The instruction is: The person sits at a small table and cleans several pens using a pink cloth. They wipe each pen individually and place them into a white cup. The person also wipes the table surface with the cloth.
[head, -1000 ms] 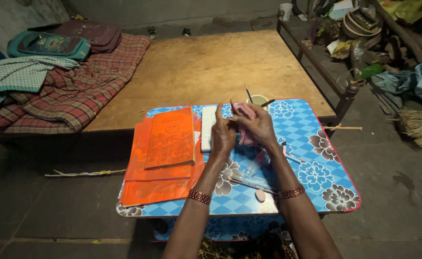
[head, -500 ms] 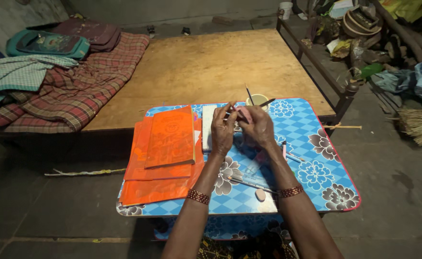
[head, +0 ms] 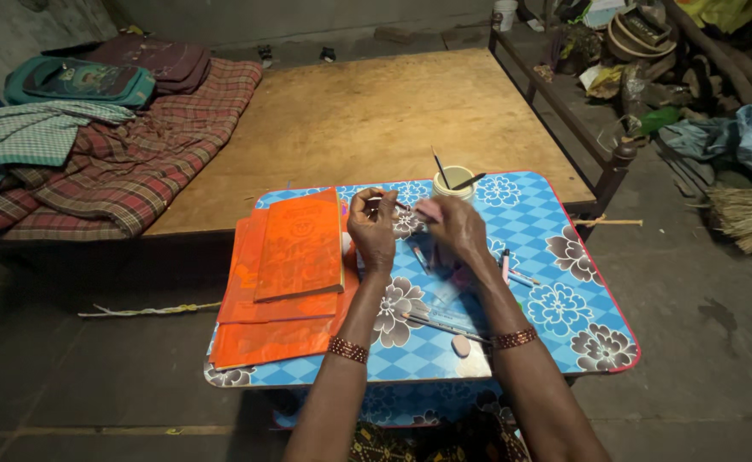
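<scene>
My left hand (head: 372, 229) pinches a thin brush (head: 390, 203) by its handle, fingers together on it, held over the far middle of the table (head: 564, 291). My right hand (head: 460, 231) is closed on a pink cloth (head: 430, 209) that meets the brush's tip, so I judge I am wiping the bristles. The cup (head: 455, 182) with two more brushes stands just beyond, the orange sheets (head: 290, 274) to the left. Next I should draw the tip gently through the cloth without bending it.
</scene>
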